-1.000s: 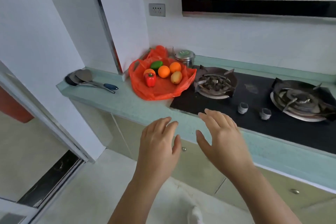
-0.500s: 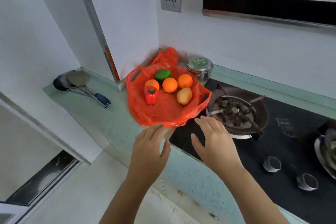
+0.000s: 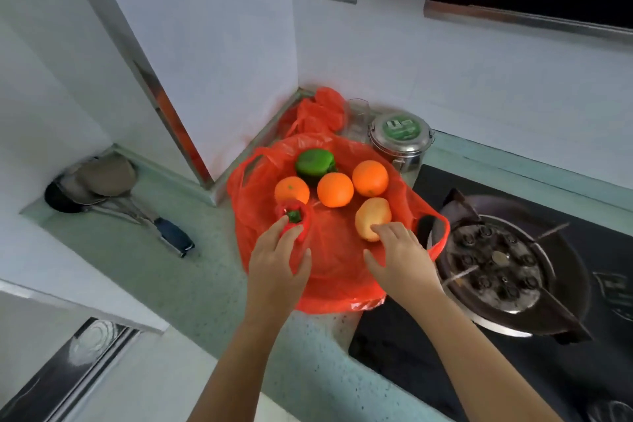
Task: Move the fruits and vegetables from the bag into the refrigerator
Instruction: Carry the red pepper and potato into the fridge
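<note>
The bag [image 3: 329, 250] lies spread open on the table [image 3: 137, 250] with the fruits and vegetables on it. Half a second ago our hands hovered at its 6 o'clock edge. Now our left hand [image 3: 279, 267] lays relaxed fingers [image 3: 281, 224] against the red pepper [image 3: 301, 212] at 9 o'clock, and our right hand [image 3: 400, 257] rests uncurled fingertips on the yellow fruit [image 3: 371, 212] at 3 o'clock, neither grasped.
</note>
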Tool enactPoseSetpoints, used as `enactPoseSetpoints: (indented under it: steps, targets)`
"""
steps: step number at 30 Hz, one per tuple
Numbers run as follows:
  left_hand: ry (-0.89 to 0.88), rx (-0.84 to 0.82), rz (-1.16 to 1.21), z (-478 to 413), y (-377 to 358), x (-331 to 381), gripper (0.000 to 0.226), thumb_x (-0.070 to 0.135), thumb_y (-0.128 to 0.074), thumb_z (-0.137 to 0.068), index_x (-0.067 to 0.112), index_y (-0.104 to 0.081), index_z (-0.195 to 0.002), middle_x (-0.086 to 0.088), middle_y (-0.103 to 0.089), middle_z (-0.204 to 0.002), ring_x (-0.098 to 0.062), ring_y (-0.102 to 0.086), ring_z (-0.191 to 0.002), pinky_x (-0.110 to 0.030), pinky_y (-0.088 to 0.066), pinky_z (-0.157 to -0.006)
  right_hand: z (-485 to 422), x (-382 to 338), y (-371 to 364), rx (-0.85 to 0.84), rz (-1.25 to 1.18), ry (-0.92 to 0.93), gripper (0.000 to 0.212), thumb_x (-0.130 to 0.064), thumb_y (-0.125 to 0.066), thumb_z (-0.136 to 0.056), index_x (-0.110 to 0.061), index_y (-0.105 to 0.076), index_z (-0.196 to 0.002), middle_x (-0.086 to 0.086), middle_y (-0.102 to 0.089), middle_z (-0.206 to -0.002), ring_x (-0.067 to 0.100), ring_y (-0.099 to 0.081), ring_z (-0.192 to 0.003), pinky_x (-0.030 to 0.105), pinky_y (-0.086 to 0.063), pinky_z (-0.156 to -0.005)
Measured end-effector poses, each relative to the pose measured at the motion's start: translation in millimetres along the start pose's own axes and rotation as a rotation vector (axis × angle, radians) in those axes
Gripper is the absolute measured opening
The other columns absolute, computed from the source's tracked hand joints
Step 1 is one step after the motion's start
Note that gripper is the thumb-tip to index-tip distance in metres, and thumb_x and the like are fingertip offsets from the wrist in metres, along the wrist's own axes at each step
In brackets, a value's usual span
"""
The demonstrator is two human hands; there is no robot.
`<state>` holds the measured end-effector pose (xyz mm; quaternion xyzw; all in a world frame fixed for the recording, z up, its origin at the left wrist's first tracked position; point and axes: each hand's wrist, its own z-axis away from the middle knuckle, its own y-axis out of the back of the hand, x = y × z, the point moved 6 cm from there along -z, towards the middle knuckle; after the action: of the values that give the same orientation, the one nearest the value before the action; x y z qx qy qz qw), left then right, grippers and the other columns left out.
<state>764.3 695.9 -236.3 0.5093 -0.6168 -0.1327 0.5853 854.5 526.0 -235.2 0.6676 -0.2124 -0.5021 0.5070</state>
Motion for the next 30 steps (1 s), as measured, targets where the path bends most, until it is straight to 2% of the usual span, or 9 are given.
enactPoseSetpoints:
  steps: [5,11,14,18,22,27,30]
  targets:
    - [0.052,-0.083,0.010,-32.6,-24.1,-30.8,0.045,0.027,-0.065,-0.077,0.012,-0.059,-0.120,-0.010,-0.051,-0.133,-0.028,-0.047,-0.121,-0.035,-0.033,-0.099,-45.2,8.8,-18.7,-0.030,0.011,-0.116,0.048,-0.031,-0.052,-0.088,-0.012,-0.042,-0.131,0.007,-0.042,-0.132,0.027,-0.040,-0.119,0.038,-0.043,-0.088]
    - [0.079,-0.133,0.006,-58.4,-47.0,-52.1,0.050,0.030,-0.070,-0.073,0.012,-0.059,-0.119,-0.017,-0.049,-0.133,-0.035,-0.046,-0.121,-0.045,-0.037,-0.098,-79.7,21.3,-33.9,-0.040,0.014,-0.218,0.053,-0.032,-0.053,-0.087,-0.016,-0.035,-0.135,0.007,-0.034,-0.138,0.027,-0.037,-0.121,0.039,-0.042,-0.090]
    - [0.111,-0.139,0.017,-65.5,-57.4,-62.9,0.054,0.027,-0.076,-0.071,0.013,-0.058,-0.120,-0.019,-0.046,-0.134,-0.035,-0.044,-0.122,-0.042,-0.034,-0.100,-91.4,28.6,-41.5,-0.050,0.021,-0.272,0.055,-0.033,-0.052,-0.087,-0.015,-0.034,-0.136,0.008,-0.034,-0.138,0.029,-0.034,-0.123,0.041,-0.042,-0.092]
    - [0.123,-0.200,0.036,-68.7,-67.3,-67.6,0.059,0.030,-0.075,-0.073,0.016,-0.054,-0.126,-0.014,-0.040,-0.139,-0.029,-0.036,-0.128,-0.040,-0.032,-0.104,-96.8,36.3,-55.2,-0.091,-0.018,-0.342,0.063,-0.035,-0.055,-0.085,-0.018,-0.028,-0.139,0.009,-0.030,-0.139,0.030,-0.032,-0.125,0.040,-0.040,-0.092]
    - [0.134,-0.216,0.070,-67.7,-71.6,-67.7,0.064,0.029,-0.076,-0.072,0.020,-0.049,-0.130,-0.012,-0.036,-0.140,-0.028,-0.033,-0.130,-0.037,-0.033,-0.103,-95.0,37.5,-65.5,-0.107,-0.059,-0.340,0.071,-0.038,-0.058,-0.084,-0.022,-0.020,-0.142,0.007,-0.025,-0.141,0.028,-0.030,-0.126,0.038,-0.042,-0.091]
    - [0.112,-0.210,0.088,-66.3,-79.7,-62.3,0.067,0.025,-0.078,-0.070,0.021,-0.048,-0.130,-0.011,-0.041,-0.133,-0.027,-0.039,-0.124,-0.032,-0.033,-0.101,-91.3,38.4,-65.9,-0.082,-0.112,-0.328,0.072,-0.036,-0.061,-0.082,-0.023,-0.023,-0.142,0.007,-0.027,-0.140,0.028,-0.031,-0.126,0.037,-0.040,-0.093]
    - [0.146,-0.171,0.121,-66.0,-77.8,-60.9,0.067,0.024,-0.080,-0.067,0.020,-0.051,-0.127,-0.009,-0.045,-0.126,-0.026,-0.044,-0.118,-0.034,-0.041,-0.097,-85.9,38.1,-62.4,-0.069,-0.137,-0.324,0.072,-0.035,-0.062,-0.081,-0.023,-0.025,-0.141,0.006,-0.029,-0.139,0.027,-0.032,-0.125,0.036,-0.040,-0.094]
